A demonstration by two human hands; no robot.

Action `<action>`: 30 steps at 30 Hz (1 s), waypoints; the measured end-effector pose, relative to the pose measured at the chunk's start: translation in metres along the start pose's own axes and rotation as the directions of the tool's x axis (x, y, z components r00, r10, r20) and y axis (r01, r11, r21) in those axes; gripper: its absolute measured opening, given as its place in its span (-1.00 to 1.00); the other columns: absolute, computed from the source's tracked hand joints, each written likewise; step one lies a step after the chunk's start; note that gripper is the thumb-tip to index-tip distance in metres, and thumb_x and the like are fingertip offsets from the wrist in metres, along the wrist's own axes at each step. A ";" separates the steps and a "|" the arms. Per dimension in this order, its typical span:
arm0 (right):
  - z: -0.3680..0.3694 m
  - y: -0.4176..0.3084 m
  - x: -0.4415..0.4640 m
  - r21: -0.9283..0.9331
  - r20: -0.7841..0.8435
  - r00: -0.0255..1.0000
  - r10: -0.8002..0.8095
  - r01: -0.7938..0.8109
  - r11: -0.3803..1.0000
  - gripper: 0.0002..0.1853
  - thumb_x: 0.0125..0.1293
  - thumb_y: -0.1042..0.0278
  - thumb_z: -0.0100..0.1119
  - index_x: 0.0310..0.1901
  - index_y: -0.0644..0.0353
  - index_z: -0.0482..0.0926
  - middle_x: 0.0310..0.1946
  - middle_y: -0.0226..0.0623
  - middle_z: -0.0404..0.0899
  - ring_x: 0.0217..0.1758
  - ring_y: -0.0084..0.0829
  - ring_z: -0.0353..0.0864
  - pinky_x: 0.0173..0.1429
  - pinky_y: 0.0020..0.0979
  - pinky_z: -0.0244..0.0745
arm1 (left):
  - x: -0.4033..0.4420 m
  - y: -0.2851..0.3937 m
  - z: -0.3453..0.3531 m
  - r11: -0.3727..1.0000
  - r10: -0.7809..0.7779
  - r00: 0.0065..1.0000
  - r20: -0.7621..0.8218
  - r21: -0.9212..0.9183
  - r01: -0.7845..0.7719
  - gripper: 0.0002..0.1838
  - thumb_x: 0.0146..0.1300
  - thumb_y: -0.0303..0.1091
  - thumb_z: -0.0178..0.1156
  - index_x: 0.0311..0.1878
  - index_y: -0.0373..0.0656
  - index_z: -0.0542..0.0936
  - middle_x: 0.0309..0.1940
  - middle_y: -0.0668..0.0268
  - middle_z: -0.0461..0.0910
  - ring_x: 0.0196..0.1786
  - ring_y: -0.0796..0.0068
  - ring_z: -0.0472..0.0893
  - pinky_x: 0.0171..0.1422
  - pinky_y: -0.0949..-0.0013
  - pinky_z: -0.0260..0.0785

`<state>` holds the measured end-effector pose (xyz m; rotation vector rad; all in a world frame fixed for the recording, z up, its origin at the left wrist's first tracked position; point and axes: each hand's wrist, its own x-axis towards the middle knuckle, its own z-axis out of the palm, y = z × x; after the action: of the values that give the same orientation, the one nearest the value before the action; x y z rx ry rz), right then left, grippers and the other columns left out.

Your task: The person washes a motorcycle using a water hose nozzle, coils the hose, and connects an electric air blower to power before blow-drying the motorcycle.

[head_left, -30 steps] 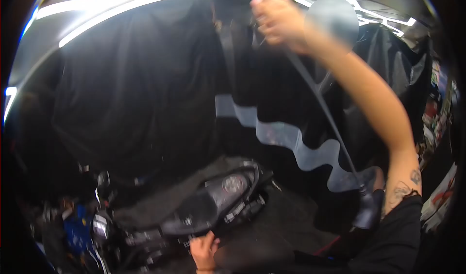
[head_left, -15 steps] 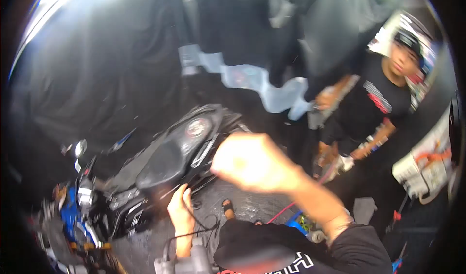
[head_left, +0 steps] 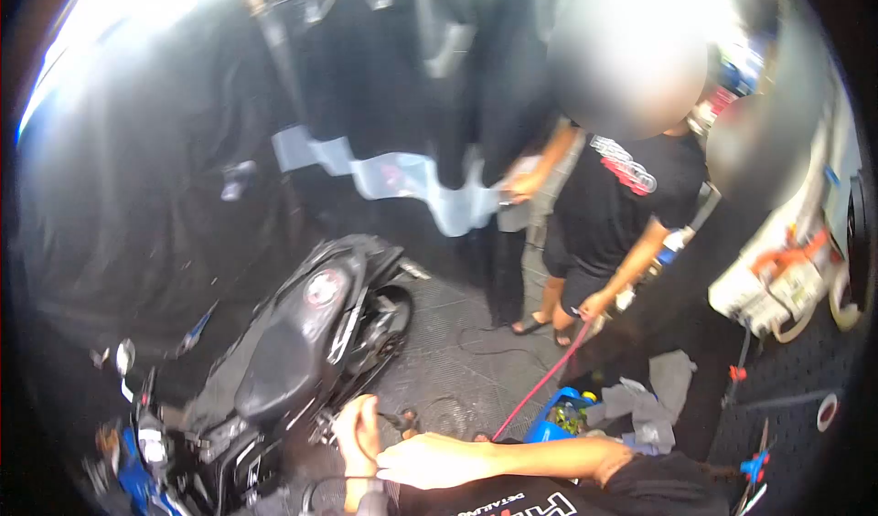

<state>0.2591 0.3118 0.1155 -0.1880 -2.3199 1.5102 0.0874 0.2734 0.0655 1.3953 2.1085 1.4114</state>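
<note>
Two bare hands meet in view at the bottom centre: the right hand (head_left: 425,461) crosses in front of the left wrist, and the left hand (head_left: 355,429) points upward. Glare and blur hide the fingers, so I cannot tell whether they pinch anything, or whether the hands truly touch. A rounded grey object (head_left: 373,502) and a dark, curved cord (head_left: 315,490) are beside the left wrist. The moment seems to be one of work between the hands; any reach onward would call for parting them and minding the cord.

Just beyond, to the left, is the motorcycle (head_left: 279,367) — upright, its dark seat facing up. To the right, a blue container (head_left: 547,429) with yellow-green contents stands near grey cloths (head_left: 672,383). Farther off, a person in black (head_left: 594,219) holds a pink hose (head_left: 540,385) low, the other arm reaching toward a pale wavy strip (head_left: 393,176) — behind it hangs a black curtain (head_left: 137,196).
</note>
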 end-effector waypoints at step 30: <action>-0.160 0.005 0.304 -0.182 -0.552 0.834 -0.009 -0.111 0.977 -0.90 0.46 0.39 0.19 -0.15 0.23 0.57 -0.26 -0.32 0.61 -0.15 -0.46 0.58 0.08 -0.36 0.47 | 0.246 -0.025 -0.143 0.670 0.529 0.780 -0.334 -0.399 -0.626 -0.73 0.06 -0.68 0.51 -0.14 -0.42 0.73 -0.13 0.00 0.75 -0.12 0.19 0.78 0.01 0.33 0.66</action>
<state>0.0369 0.5436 0.2382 -0.6563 -1.9937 1.0422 -0.1448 0.3872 0.1868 1.8326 1.2306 2.2075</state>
